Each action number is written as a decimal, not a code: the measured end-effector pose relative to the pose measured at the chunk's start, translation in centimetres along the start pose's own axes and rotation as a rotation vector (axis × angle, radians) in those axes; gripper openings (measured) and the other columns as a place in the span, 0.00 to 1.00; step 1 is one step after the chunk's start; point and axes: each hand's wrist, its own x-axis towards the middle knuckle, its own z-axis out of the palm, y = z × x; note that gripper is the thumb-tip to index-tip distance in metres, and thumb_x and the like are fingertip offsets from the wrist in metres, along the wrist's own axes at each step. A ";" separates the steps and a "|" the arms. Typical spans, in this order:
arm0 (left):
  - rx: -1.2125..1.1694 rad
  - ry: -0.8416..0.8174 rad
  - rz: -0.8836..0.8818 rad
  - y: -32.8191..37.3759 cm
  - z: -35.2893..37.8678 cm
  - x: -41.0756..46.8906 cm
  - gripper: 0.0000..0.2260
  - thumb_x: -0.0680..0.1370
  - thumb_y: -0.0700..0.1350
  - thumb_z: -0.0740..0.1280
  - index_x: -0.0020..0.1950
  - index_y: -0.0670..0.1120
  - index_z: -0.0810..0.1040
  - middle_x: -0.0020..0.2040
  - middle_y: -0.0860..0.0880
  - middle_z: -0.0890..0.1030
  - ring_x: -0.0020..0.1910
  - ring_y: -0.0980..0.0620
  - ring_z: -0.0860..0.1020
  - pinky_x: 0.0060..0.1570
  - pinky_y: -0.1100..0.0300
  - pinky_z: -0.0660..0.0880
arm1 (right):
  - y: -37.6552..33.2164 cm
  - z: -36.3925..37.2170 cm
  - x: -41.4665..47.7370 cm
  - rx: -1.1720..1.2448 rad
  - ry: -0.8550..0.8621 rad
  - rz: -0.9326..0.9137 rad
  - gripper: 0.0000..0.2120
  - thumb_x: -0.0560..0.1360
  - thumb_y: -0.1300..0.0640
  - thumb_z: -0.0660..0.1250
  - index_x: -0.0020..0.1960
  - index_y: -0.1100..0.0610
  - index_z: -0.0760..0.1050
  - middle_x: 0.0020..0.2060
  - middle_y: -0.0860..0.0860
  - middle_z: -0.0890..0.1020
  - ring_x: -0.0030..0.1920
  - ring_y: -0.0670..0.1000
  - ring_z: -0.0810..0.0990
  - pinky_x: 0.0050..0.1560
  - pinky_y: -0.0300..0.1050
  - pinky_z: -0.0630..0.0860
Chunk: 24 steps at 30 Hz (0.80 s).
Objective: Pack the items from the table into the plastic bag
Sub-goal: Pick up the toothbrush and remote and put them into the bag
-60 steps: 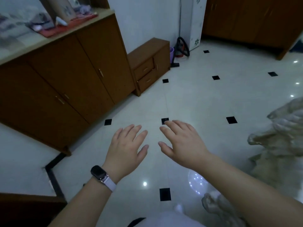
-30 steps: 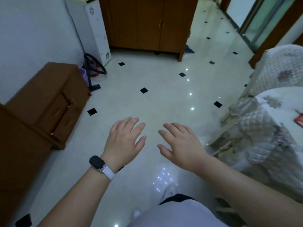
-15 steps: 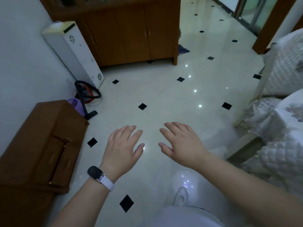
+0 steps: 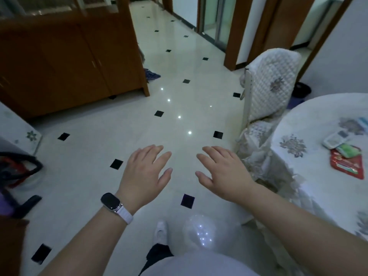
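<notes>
Hovering empty, fingers spread: left hand (image 4: 143, 176), right hand (image 4: 223, 174) — red packet (image 4: 346, 164) on table (image 4: 310, 120)

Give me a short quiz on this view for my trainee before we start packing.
1. True or false: the left hand grips the remote.
2. Which side of the hands is the table? A left, B right, C straight ahead.
3. Fill in: the watch sits on the ___ wrist.
Key: 1 false, the remote lies on the table; left hand and right hand are open and empty. 2 B. 3 left.
</notes>
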 end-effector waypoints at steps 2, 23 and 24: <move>-0.043 -0.011 0.032 -2.0 1.8 2.9 0.18 0.77 0.52 0.65 0.63 0.46 0.79 0.62 0.44 0.78 0.63 0.42 0.75 0.62 0.42 0.71 | 0.6 0.7 1.9 -0.037 -0.006 0.044 0.22 0.76 0.42 0.60 0.61 0.56 0.78 0.61 0.56 0.79 0.60 0.59 0.77 0.59 0.53 0.73; -0.362 -0.059 0.522 -7.6 15.4 32.5 0.18 0.76 0.53 0.63 0.62 0.45 0.79 0.60 0.43 0.79 0.59 0.41 0.76 0.59 0.48 0.68 | 12.4 2.0 13.7 -0.202 -0.065 0.749 0.23 0.76 0.40 0.57 0.62 0.53 0.77 0.62 0.53 0.78 0.62 0.57 0.75 0.60 0.52 0.71; -0.355 -0.063 0.541 -6.8 16.1 34.1 0.19 0.76 0.53 0.62 0.62 0.45 0.79 0.60 0.43 0.79 0.59 0.41 0.76 0.59 0.48 0.67 | 13.7 2.1 13.4 -0.199 -0.053 0.775 0.23 0.75 0.41 0.58 0.62 0.54 0.77 0.62 0.53 0.78 0.62 0.57 0.75 0.59 0.52 0.71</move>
